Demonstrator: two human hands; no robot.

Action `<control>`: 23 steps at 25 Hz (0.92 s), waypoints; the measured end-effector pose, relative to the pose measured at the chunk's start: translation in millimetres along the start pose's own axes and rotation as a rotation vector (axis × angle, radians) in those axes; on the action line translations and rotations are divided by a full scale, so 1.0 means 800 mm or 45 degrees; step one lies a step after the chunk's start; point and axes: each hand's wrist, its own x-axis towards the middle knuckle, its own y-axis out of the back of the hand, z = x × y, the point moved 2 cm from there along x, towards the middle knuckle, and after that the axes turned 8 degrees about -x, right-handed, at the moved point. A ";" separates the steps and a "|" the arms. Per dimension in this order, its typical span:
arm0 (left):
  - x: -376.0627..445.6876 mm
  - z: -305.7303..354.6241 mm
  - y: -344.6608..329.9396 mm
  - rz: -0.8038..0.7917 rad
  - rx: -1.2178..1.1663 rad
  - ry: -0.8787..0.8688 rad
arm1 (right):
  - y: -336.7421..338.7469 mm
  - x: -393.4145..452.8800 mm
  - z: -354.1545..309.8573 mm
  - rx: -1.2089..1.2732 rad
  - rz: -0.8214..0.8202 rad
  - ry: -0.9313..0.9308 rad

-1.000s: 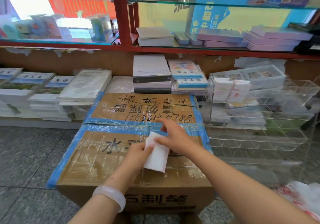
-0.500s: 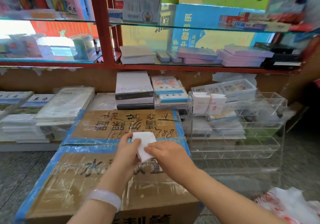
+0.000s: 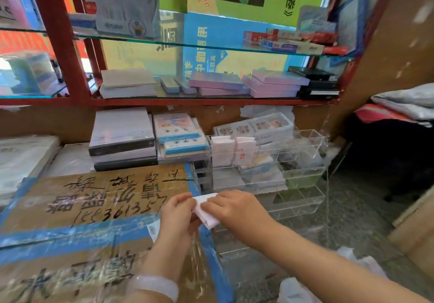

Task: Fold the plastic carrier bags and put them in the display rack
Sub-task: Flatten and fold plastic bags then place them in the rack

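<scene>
Head view: folded white carrier bag (image 3: 207, 211) pinched between left hand (image 3: 178, 211) and right hand (image 3: 234, 208), kept compact, likely for slotting into clear display rack (image 3: 303, 176) far right.

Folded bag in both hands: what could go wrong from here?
1. The folded bag is pinched only by left hand and right hand; easing the grip may let it spring open.
2. The clear display rack looks light; a push could shift it.
3. The top tier's left compartments already hold folded bags.
</scene>
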 end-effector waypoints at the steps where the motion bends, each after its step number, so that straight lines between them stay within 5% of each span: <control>1: 0.003 -0.004 -0.005 -0.008 -0.078 0.053 | 0.003 -0.005 0.014 0.031 -0.017 -0.017; 4: 0.015 -0.006 -0.003 0.001 -0.187 0.082 | 0.027 -0.002 0.072 0.167 0.017 -0.231; 7: 0.019 0.003 -0.002 -0.046 -0.093 0.028 | 0.033 0.022 0.181 0.337 -0.007 -0.737; 10: 0.025 0.013 0.001 -0.061 0.014 -0.014 | 0.019 0.046 0.274 0.145 0.013 -0.969; 19: 0.058 0.013 0.018 -0.020 0.163 -0.048 | -0.084 0.104 0.312 -0.126 -0.406 -0.548; 23: 0.064 0.009 0.021 -0.027 0.225 -0.085 | -0.082 0.094 0.320 0.048 -0.635 -0.497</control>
